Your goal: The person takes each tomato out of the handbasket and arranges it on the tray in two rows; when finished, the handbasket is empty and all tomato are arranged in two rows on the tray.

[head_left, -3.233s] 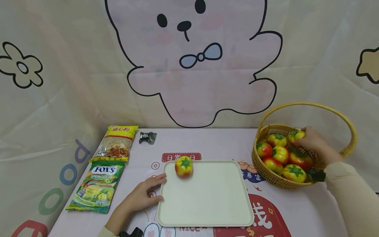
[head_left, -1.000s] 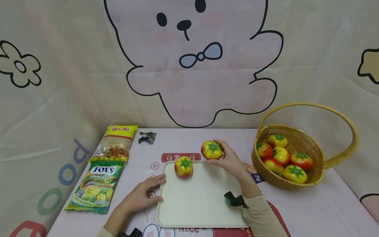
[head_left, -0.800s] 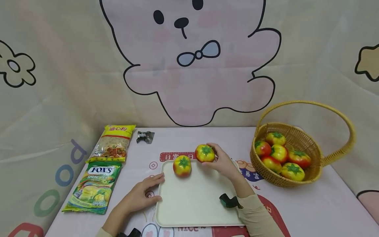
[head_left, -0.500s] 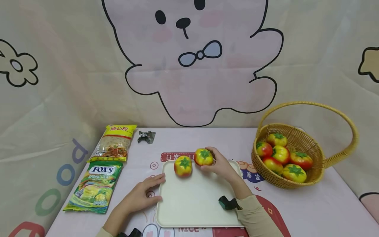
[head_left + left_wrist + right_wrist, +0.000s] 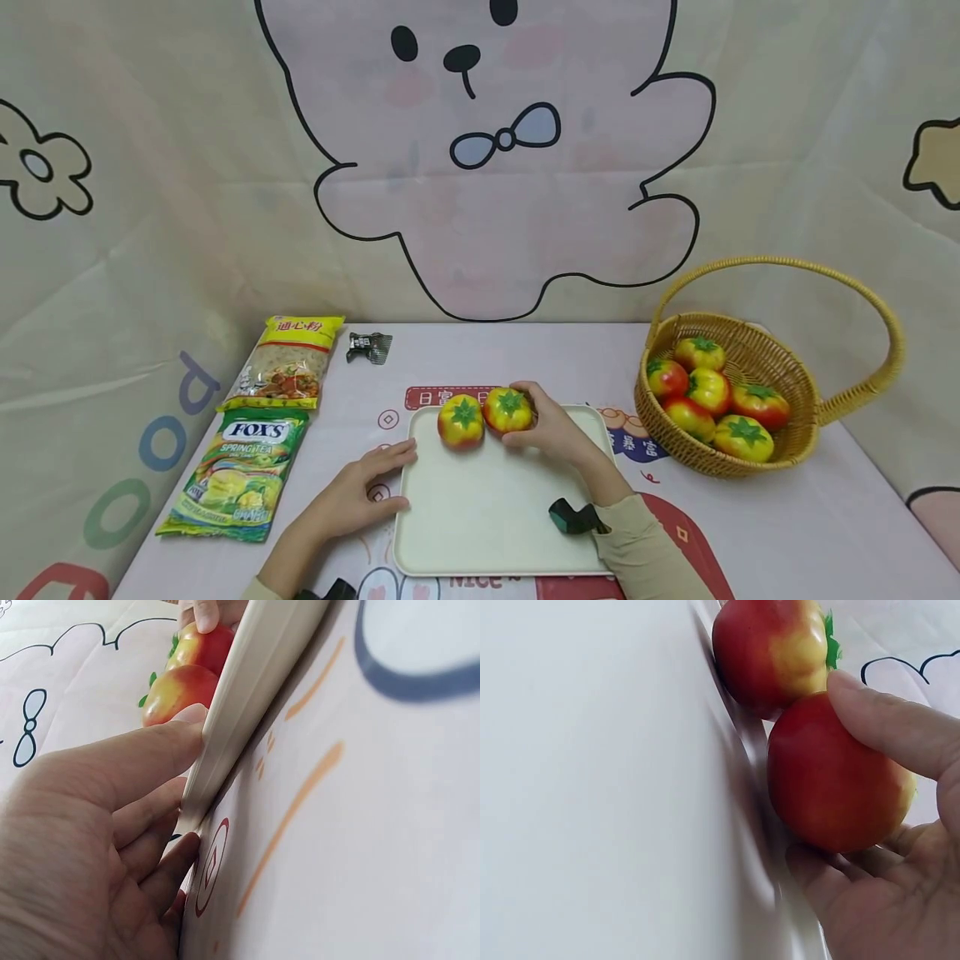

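My right hand (image 5: pixel 557 431) grips a red-and-yellow tomato (image 5: pixel 506 409) with a green leafy top, low at the far edge of the cream tray (image 5: pixel 487 517). Seen from the right wrist, the thumb lies over the held tomato (image 5: pixel 832 780) and the fingers curl below it. Right against it is another tomato (image 5: pixel 461 422), at the tray's far left corner. My left hand (image 5: pixel 358 498) is at the tray's left side, fingers extended; in the left wrist view its thumb and fingertips touch the tray rim (image 5: pixel 232 712).
A wicker basket (image 5: pixel 806 408) with a tall handle holds several more tomatoes on the right. On the left lie a green candy bag (image 5: pixel 240 475) and a yellow-topped pasta bag (image 5: pixel 288 362). A small black wrapped sweet (image 5: pixel 367 347) is near the back edge.
My right hand has taken a tomato out of the basket, carried it left to the tray and lowered it beside the first one. My left hand has stayed at the tray's side.
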`<action>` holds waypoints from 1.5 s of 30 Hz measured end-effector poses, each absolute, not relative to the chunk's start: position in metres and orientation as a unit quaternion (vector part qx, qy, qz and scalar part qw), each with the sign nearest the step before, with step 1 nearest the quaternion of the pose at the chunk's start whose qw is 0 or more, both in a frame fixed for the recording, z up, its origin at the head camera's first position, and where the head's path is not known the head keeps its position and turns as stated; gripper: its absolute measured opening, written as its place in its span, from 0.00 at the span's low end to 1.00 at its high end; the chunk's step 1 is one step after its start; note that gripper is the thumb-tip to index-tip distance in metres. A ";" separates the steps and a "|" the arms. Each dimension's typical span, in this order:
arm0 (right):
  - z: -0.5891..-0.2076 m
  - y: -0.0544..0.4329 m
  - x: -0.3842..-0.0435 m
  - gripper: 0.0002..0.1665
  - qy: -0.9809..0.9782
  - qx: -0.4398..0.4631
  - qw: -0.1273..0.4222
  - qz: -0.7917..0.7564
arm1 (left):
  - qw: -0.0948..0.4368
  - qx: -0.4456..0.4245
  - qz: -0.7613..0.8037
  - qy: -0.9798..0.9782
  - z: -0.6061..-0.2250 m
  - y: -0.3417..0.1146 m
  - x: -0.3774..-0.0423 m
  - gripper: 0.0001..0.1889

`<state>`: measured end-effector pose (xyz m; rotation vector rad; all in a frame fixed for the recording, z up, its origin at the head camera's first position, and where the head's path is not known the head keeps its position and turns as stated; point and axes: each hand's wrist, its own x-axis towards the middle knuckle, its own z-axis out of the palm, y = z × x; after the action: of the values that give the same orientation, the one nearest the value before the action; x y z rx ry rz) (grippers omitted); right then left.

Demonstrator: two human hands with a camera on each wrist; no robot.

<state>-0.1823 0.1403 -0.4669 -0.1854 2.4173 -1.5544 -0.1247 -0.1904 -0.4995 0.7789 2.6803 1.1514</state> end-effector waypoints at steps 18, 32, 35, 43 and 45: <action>-0.477 0.141 -0.182 0.51 0.861 -0.131 0.131 -0.474 | 0.067 0.247 0.380 0.889 -0.495 -0.190 -0.124 0.32; -0.470 0.141 -0.179 0.59 0.872 -0.118 0.149 -0.451 | 0.075 0.244 0.386 0.887 -0.497 -0.189 -0.124 0.32; -0.465 0.144 -0.177 0.59 0.875 -0.117 0.152 -0.444 | 0.074 0.246 0.387 0.885 -0.497 -0.189 -0.124 0.31; -0.455 0.161 -0.180 0.56 0.871 -0.137 0.131 -0.454 | 0.072 0.247 0.387 0.885 -0.497 -0.189 -0.124 0.31; -0.451 0.165 -0.180 0.54 0.870 -0.139 0.121 -0.458 | 0.075 0.245 0.388 0.886 -0.497 -0.189 -0.125 0.31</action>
<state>-0.1800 0.1649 -0.4512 -0.4070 2.5399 -1.3380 -0.1246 -0.1895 -0.4972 0.7343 2.6574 1.1627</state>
